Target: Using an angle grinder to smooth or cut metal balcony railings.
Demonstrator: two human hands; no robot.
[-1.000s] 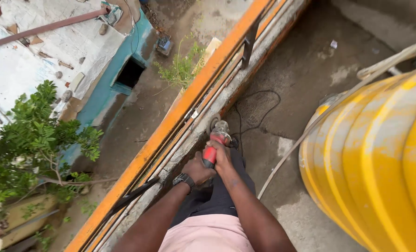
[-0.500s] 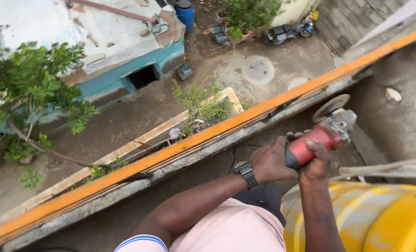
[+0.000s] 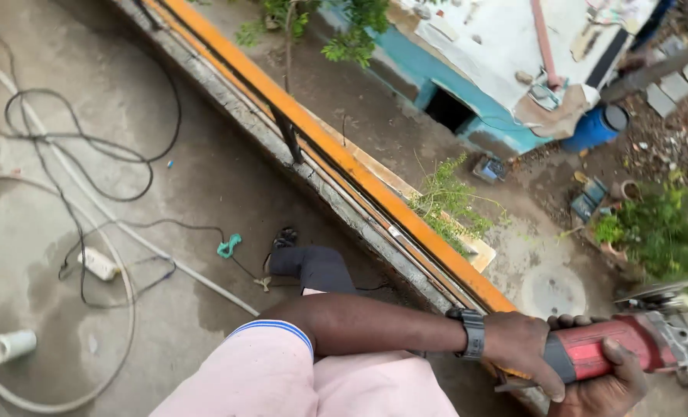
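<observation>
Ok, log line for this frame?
left hand + right hand: gripping red angle grinder | beside orange rail | black cable on floor

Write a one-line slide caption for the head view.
Both hands, left hand and right hand, grip a red angle grinder beside an orange metal rail.

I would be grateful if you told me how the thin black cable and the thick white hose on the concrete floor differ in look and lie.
The black cable is thin and dark; the white hose is thick and pale. The black cable lies in tangled loops; the white hose sweeps in one broad curve. The black cable runs to a small white plug block; the white hose runs out of view at the left edge. Both lie loose on the concrete floor.
</observation>
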